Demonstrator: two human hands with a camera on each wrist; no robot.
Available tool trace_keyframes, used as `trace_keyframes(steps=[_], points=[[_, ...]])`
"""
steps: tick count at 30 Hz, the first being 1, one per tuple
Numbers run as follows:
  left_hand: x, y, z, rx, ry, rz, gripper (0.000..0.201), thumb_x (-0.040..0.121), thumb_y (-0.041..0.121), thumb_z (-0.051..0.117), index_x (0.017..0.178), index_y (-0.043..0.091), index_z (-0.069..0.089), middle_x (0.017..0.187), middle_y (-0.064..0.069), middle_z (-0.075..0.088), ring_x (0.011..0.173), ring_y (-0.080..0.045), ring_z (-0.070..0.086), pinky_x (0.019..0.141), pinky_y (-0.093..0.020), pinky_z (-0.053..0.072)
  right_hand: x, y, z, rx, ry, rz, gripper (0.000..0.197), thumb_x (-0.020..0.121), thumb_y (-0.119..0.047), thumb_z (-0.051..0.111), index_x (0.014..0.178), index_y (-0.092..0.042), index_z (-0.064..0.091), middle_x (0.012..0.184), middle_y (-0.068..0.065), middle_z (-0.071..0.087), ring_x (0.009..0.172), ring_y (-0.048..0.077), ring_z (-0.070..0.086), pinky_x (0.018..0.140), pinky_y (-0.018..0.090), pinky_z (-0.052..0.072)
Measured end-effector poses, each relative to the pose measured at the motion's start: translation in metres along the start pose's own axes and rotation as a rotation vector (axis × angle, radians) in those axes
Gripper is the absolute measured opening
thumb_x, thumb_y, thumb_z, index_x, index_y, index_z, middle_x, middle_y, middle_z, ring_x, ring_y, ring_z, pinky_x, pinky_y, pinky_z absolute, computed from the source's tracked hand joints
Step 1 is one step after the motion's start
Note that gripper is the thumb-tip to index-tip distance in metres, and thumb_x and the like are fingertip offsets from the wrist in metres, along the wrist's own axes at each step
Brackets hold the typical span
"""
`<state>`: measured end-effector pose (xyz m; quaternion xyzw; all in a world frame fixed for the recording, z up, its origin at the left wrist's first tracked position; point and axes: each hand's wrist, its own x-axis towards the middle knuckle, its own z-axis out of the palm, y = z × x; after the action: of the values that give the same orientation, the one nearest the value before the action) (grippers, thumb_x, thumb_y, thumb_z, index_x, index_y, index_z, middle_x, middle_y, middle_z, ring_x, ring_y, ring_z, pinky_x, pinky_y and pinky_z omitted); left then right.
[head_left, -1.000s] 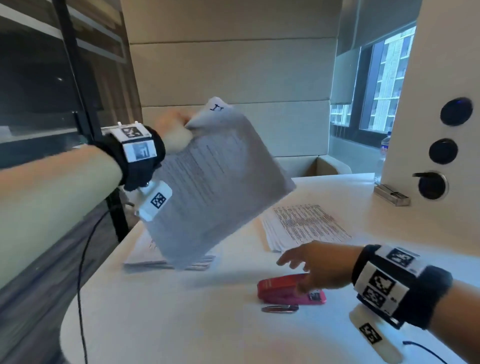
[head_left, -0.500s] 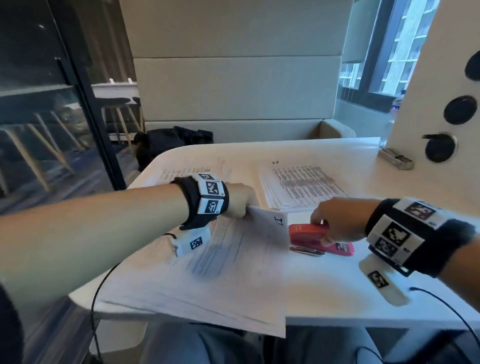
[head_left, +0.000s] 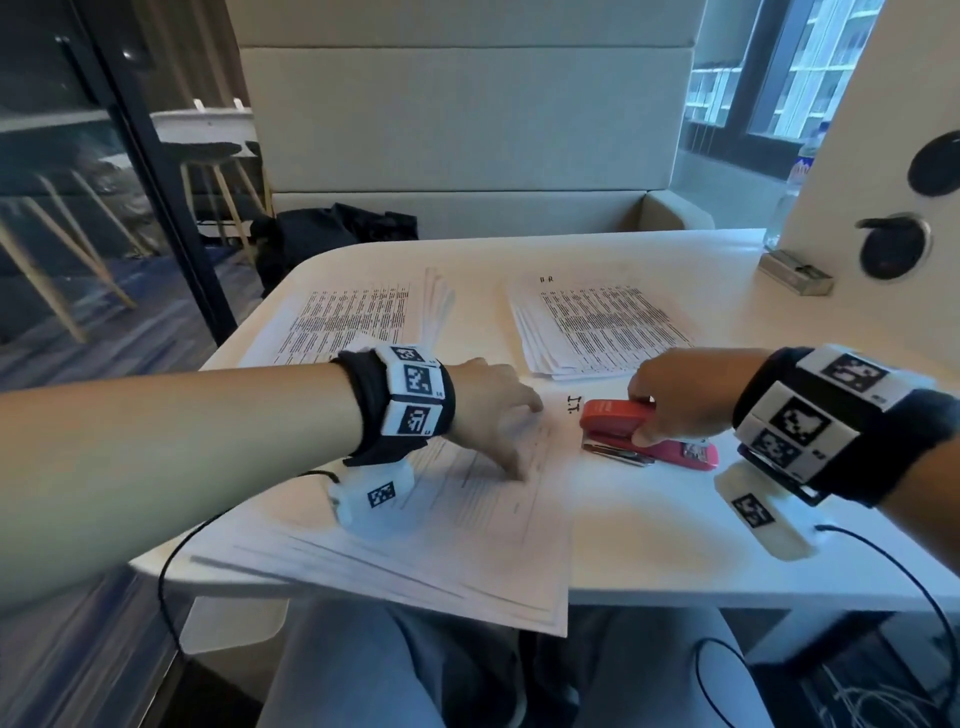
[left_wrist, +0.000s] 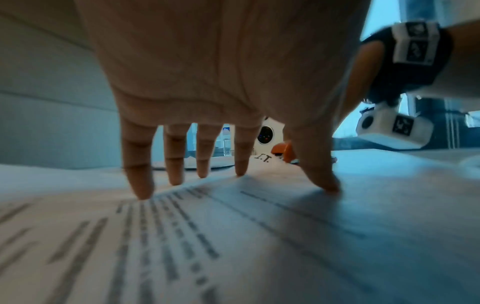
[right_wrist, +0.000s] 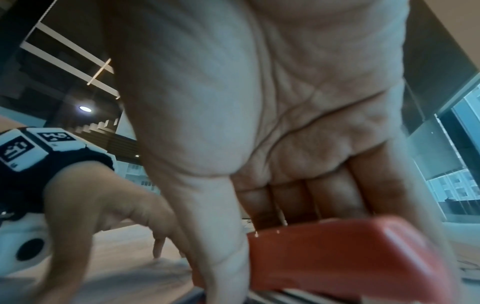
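A sheaf of printed papers (head_left: 467, 540) lies on the white table (head_left: 675, 545), its near corner hanging over the front edge. My left hand (head_left: 498, 415) presses down on it with spread, straight fingers (left_wrist: 140, 185). The top right corner of the sheaf, marked "I.I", points at a red stapler (head_left: 623, 421). My right hand (head_left: 680, 395) grips the stapler from above, fingers over its top and thumb (right_wrist: 221, 246) along its side. The stapler (right_wrist: 350, 257) fills the lower right of the right wrist view.
Two more stacks of printed sheets lie further back, one at the left (head_left: 353, 317) and one at the right (head_left: 597, 322). A small metal box (head_left: 795, 273) sits by the right wall panel. A dark bag (head_left: 332, 234) rests on the bench beyond the table.
My left hand brought the sheaf down from the air onto the table, let go of its corner and now presses it flat. My right hand closed round the stapler.
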<state>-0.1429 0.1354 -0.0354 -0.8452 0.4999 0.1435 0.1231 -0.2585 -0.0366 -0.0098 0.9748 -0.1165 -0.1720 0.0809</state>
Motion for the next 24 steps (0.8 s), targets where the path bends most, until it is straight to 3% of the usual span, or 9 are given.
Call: trace_keyframes(steps=[3,6,9,12,16,21,24], points=[[-0.003,0.002,0.003,-0.043,-0.043,-0.036,0.116,0.062,0.071,0.071,0.151,0.032,0.009,0.155,0.004,0.021,0.133,-0.027,0.023,0.104,-0.048,0.034,0.002,-0.003,-0.002,-0.019,-0.008,-0.002,0.036,0.086,-0.045,0.065,0.107,-0.015,0.066,0.086,-0.003,0.062,0.078,0.016,0.059,0.067,0.027,0.043],[-0.001,0.000,0.002,-0.083,-0.023,-0.079,0.134,0.053,0.072,0.076,0.152,0.027,-0.002,0.154,0.001,0.023,0.135,-0.025,0.021,0.103,-0.046,0.033,0.003,-0.006,0.000,-0.053,0.015,-0.007,0.037,0.084,-0.044,0.067,0.107,-0.015,0.066,0.087,-0.003,0.064,0.077,0.016,0.058,0.067,0.026,0.045],[0.004,0.000,0.001,-0.067,0.034,-0.091,0.135,0.043,0.076,0.077,0.151,0.027,0.012,0.138,-0.001,0.033,0.127,-0.022,0.030,0.102,-0.044,0.037,0.005,-0.009,0.003,-0.101,0.043,-0.008,0.035,0.084,-0.043,0.068,0.104,-0.014,0.065,0.080,-0.003,0.060,0.076,0.018,0.058,0.069,0.027,0.046],[0.004,0.001,0.000,-0.116,0.050,-0.098,0.122,0.037,0.075,0.078,0.141,0.032,0.030,0.130,0.001,0.033,0.119,-0.020,0.034,0.096,-0.045,0.042,0.009,-0.008,0.004,-0.122,0.047,-0.010,0.034,0.084,-0.042,0.067,0.103,-0.014,0.065,0.082,-0.003,0.061,0.077,0.018,0.059,0.069,0.027,0.046],[0.003,-0.001,0.002,-0.132,0.044,-0.109,0.134,0.036,0.074,0.080,0.147,0.030,0.019,0.137,0.000,0.031,0.124,-0.022,0.035,0.099,-0.045,0.041,0.011,-0.005,0.004,-0.135,0.054,0.003,0.034,0.084,-0.042,0.067,0.103,-0.014,0.065,0.078,-0.004,0.060,0.076,0.017,0.060,0.069,0.026,0.047],[0.003,0.001,-0.001,-0.066,0.089,-0.110,0.115,0.037,0.080,0.075,0.132,0.028,0.038,0.122,0.004,0.045,0.109,-0.017,0.034,0.094,-0.040,0.037,0.013,-0.001,0.007,-0.122,0.090,0.025,0.030,0.083,-0.040,0.066,0.100,-0.015,0.066,0.082,-0.003,0.066,0.077,0.015,0.064,0.070,0.026,0.052],[0.005,0.001,0.000,-0.055,0.100,-0.095,0.109,0.038,0.079,0.075,0.128,0.030,0.040,0.117,0.005,0.043,0.106,-0.017,0.032,0.093,-0.039,0.037,0.012,0.001,0.008,-0.100,0.086,0.041,0.031,0.081,-0.043,0.067,0.097,-0.017,0.064,0.080,-0.004,0.065,0.077,0.015,0.063,0.067,0.025,0.049]])
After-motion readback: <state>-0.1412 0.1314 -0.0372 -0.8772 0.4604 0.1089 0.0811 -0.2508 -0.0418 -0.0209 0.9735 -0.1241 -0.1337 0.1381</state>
